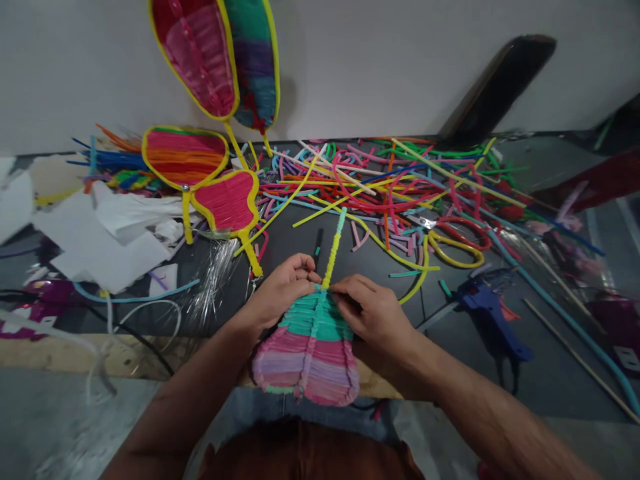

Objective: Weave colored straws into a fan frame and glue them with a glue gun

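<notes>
Pipe-cleaner leaf (pixel 313 357): we see it at centre, crossing the wooden near edge (pixel 30 357), broad end towards six o'clock, yellow-green stem (pixel 331 257) towards twelve.
Left hand (pixel 287 287): fingers pinch its turquoise rim at eleven o'clock, beside the stem's base.
Right hand (pixel 373 307): fingertips grip the rim at one o'clock.
Elbow room: at three, the blue glue gun (pixel 487 313) lies near our right forearm; scissors (pixel 457 246) at two.
Stem room: dark tabletop (pixel 285 237) shows around its tip, below a pipe-cleaner pile (pixel 345 180) at twelve.
</notes>
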Demonstrator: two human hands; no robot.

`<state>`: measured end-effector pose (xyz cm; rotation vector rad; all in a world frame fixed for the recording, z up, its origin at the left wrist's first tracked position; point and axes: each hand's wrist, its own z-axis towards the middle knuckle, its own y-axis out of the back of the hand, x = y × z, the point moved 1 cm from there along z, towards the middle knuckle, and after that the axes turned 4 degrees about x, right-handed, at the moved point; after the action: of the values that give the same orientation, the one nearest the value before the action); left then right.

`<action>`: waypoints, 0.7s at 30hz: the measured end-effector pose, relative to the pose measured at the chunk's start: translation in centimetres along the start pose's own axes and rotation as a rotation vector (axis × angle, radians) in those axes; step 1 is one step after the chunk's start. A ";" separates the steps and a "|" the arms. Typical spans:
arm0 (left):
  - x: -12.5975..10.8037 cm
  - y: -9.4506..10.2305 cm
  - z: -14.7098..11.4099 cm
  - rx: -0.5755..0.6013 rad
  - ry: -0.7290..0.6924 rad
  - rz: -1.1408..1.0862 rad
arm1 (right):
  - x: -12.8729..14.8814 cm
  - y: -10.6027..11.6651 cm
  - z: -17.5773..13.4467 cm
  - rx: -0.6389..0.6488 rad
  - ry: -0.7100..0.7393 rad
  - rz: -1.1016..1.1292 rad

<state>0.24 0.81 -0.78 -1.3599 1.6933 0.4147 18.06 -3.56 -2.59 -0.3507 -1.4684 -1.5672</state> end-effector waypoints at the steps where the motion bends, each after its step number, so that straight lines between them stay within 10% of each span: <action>1: 0.0 0.1 0.0 0.001 -0.001 0.001 | -0.1 0.0 0.0 -0.003 -0.001 0.004; 21: 0.2 -0.1 -0.2 -0.054 -0.060 0.026 | 0.3 -0.3 0.1 -0.007 0.020 0.019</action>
<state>0.26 0.46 -0.79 -1.3530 1.6627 0.5145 17.66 -3.66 -2.55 -0.3510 -1.4404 -1.5563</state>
